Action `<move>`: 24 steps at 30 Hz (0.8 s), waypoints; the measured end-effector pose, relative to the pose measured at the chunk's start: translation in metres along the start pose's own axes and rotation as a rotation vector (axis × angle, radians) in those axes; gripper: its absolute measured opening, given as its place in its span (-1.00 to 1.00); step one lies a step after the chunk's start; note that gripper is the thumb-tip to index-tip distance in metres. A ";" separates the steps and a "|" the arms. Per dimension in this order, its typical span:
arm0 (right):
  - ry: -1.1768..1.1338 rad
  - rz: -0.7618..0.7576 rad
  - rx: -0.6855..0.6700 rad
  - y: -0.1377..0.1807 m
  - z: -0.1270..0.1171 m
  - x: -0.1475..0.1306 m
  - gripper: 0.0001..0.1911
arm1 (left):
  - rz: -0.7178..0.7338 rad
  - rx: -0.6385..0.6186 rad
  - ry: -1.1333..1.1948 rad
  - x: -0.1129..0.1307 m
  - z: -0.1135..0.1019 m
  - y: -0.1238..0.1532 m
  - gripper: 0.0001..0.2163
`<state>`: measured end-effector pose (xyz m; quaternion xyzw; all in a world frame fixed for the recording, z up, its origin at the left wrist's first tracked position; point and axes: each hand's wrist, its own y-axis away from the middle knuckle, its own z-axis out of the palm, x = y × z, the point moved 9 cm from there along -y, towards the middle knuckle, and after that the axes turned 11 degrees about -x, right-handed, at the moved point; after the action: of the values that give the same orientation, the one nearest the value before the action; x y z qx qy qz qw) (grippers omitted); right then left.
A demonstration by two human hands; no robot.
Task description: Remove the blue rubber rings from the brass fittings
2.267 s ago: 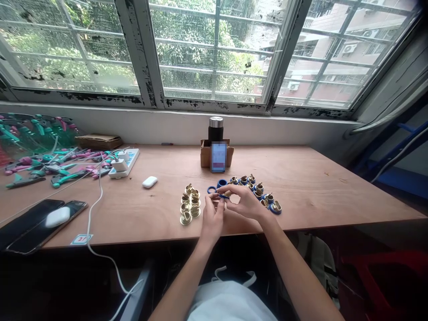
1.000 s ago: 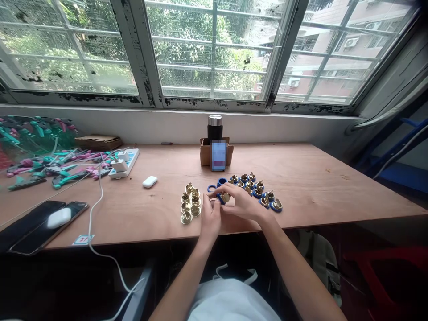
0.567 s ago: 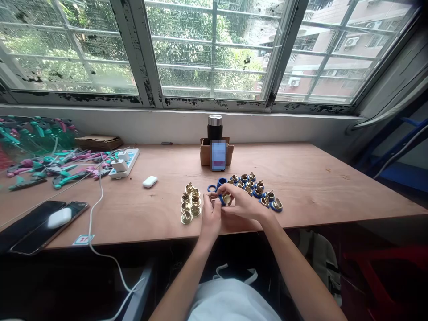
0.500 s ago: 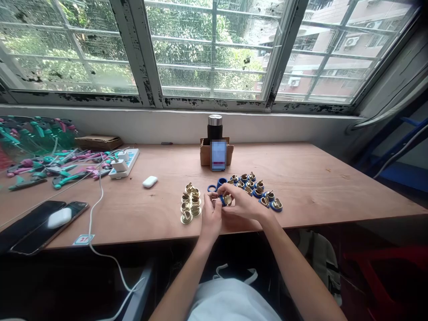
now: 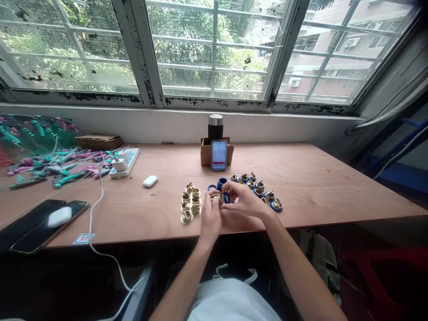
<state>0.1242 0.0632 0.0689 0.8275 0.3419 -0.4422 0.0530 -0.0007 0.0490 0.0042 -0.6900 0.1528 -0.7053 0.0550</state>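
Observation:
Over the front part of the table, my two hands meet at a small gold-coloured metal fitting (image 5: 219, 199) and a blue ring (image 5: 226, 197). My left hand (image 5: 211, 216) has its fingers closed on the gold fitting, which they partly cover. The blue ring is pinched in the fingers of my right hand (image 5: 247, 201), right beside the fitting; whether the two touch I cannot tell. Several bare gold fittings (image 5: 191, 203) stand in rows to the left. On the right are several gold fittings with blue rings (image 5: 259, 189). Behind my hands lie a loose blue ring (image 5: 211, 187) and a taller blue ring stack (image 5: 222, 182).
A phone (image 5: 219, 156) leans on a cardboard box (image 5: 205, 154) with a black bottle (image 5: 216, 129) behind. Leftward are a white earbud case (image 5: 150, 181), a power strip (image 5: 132, 161), pliers (image 5: 67, 171) and dark phones (image 5: 36, 223). A white cable (image 5: 96, 209) hangs over the table edge.
The gold fitting and blue ring have turned round between my fingers: the ring now sits on the right-hand side, the gold part on the left. My right hand has shifted slightly right.

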 end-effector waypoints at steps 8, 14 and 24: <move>-0.034 0.070 0.293 0.013 -0.043 0.031 -0.58 | -0.035 -0.015 0.025 -0.005 0.002 -0.002 -0.76; 0.050 0.023 0.484 0.008 -0.045 0.035 -0.57 | -0.072 0.009 0.083 -0.008 0.001 0.000 -0.79; 0.344 0.045 0.438 -0.016 -0.022 0.033 -0.76 | -0.132 0.010 0.152 -0.015 0.002 -0.001 -0.78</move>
<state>0.1420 0.1015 0.0605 0.8896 0.2236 -0.3573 -0.1761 0.0023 0.0544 -0.0095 -0.6428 0.1071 -0.7585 0.0003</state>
